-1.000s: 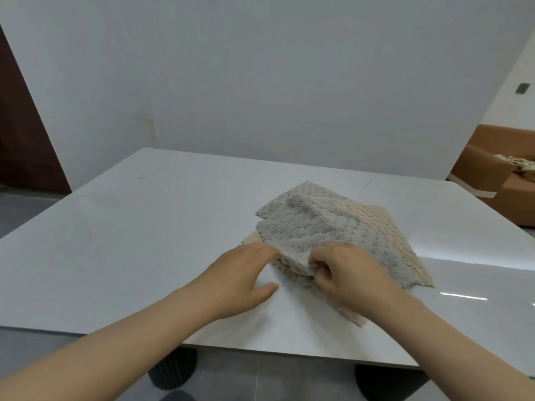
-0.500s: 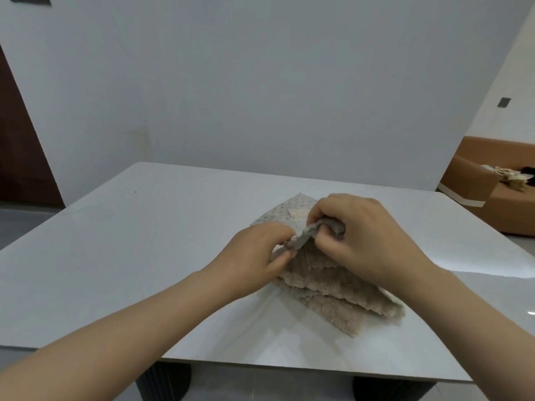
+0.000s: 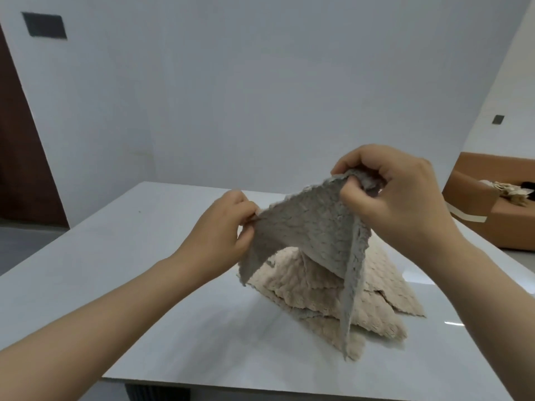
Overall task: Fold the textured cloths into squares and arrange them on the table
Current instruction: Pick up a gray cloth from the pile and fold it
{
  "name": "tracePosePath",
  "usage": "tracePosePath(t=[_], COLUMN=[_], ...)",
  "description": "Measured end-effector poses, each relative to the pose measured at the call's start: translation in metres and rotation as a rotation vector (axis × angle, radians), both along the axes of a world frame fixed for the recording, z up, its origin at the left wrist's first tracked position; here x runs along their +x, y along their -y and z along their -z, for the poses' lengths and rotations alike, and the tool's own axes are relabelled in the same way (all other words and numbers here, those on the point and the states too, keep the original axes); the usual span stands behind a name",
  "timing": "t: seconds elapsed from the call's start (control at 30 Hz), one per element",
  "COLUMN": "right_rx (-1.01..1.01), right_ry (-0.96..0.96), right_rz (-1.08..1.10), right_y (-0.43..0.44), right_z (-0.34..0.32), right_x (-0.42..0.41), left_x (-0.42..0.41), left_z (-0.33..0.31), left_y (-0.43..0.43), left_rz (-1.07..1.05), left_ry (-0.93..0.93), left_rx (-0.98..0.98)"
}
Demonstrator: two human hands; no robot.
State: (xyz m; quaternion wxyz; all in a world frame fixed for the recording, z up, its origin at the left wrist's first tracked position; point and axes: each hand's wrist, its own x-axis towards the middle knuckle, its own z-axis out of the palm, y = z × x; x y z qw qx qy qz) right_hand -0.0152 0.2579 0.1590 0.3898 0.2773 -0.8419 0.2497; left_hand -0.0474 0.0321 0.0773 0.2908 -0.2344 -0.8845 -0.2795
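Left hand (image 3: pixel 224 227) fingers pinched the grey cloth (image 3: pixel 307 233) edge, right hand (image 3: pixel 396 198) fingers gripped its top corner. I held it above the beige cloths (image 3: pixel 382 296) piled on the counter (image 3: pixel 115 256).

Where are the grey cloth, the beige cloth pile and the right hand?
grey cloth (image 3: pixel 307 227), head view, middle of the lifted panel.
beige cloth pile (image 3: pixel 301 290), head view, top layer left of the hanging grey edge.
right hand (image 3: pixel 399 204), head view, back of the hand.
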Motion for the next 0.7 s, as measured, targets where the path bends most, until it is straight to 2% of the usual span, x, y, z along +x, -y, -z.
tracePosePath(t=[0.33,0.53,0.7], right_rx=[-0.098,-0.155,-0.179], right_ry=[-0.042,-0.031,-0.023], right_rz=[0.046,0.11,0.18], right_y=[-0.005,-0.015,-0.019], right_z=[-0.02,-0.021,-0.016], right_x=[-0.018,-0.033,-0.046], left_x=[-0.006,-0.012,-0.017], left_z=[-0.051,-0.079,-0.081], left_y=[0.023,0.036,0.04], left_rz=[-0.135,-0.163,-0.19], left_ry=[-0.112,-0.216,-0.216], left_rx=[0.114,0.077,0.035])
